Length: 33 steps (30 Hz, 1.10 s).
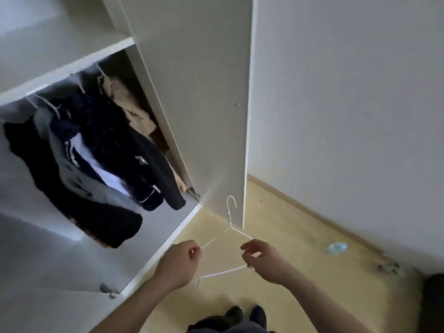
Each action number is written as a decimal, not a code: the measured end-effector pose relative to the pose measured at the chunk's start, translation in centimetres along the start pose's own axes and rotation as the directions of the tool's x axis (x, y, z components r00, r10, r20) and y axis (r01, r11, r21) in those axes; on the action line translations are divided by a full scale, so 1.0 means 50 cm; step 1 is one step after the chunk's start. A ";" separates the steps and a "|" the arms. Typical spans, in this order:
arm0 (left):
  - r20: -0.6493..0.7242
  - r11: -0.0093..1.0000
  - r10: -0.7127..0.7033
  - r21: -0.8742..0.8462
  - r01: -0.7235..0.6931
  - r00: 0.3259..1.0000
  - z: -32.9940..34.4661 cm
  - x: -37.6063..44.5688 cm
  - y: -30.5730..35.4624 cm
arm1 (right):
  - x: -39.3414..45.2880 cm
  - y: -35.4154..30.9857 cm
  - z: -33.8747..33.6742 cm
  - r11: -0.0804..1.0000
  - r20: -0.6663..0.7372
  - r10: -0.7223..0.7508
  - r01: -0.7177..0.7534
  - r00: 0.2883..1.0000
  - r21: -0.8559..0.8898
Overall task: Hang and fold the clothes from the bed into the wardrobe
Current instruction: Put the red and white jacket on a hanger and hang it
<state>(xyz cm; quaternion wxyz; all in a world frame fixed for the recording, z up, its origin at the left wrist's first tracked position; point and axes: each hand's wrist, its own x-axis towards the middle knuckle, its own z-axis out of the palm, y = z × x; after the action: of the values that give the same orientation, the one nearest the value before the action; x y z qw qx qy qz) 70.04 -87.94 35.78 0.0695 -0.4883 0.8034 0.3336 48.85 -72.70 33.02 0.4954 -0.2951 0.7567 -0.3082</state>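
A thin white wire hanger (pixel 231 227) is held bare in front of me, hook pointing up, no garment on it. My left hand (pixel 179 263) pinches its left arm and my right hand (pixel 263 259) pinches its right corner. To the left stands the open white wardrobe (pixel 72 66). Inside, several dark garments (pixel 101 150) and a beige one (pixel 127 104) hang from white hangers on the rail. The bed is out of view.
The open wardrobe door (pixel 204 104) stands just behind the hanger. A white wall (pixel 348 92) runs along the right. A small clear plastic item (pixel 336 247) lies on the yellowish floor (pixel 300 236). My dark shoes (pixel 245 316) show at the bottom edge.
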 end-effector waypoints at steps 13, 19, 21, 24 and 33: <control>0.431 0.622 0.654 0.162 -0.766 0.622 0.205 -0.032 0.273 | -0.302 0.199 -0.009 0.761 -0.339 0.484 -0.198 0.807 0.618; 0.514 0.467 0.746 0.051 -0.883 0.424 0.303 -0.117 0.403 | -0.439 0.308 -0.033 0.620 -0.429 0.593 -0.045 0.681 0.784; 0.536 0.413 0.766 0.012 -0.911 0.355 0.344 -0.155 0.458 | -0.490 0.353 -0.048 0.559 -0.445 0.639 0.019 0.627 0.829; 0.582 0.336 0.775 -0.048 -0.941 0.247 0.422 -0.234 0.541 | -0.579 0.435 -0.071 0.472 -0.449 0.698 0.112 0.558 0.874; 0.720 0.152 0.694 -0.143 -0.978 0.002 0.695 -0.517 0.718 | -0.870 0.704 -0.140 0.274 -0.421 0.800 0.364 0.428 0.890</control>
<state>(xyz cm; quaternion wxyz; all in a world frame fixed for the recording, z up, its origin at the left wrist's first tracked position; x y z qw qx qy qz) 46.03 -37.08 37.20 0.2174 0.2943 0.8907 0.2698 51.93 -16.38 33.23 0.1487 0.3921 0.5921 -0.6881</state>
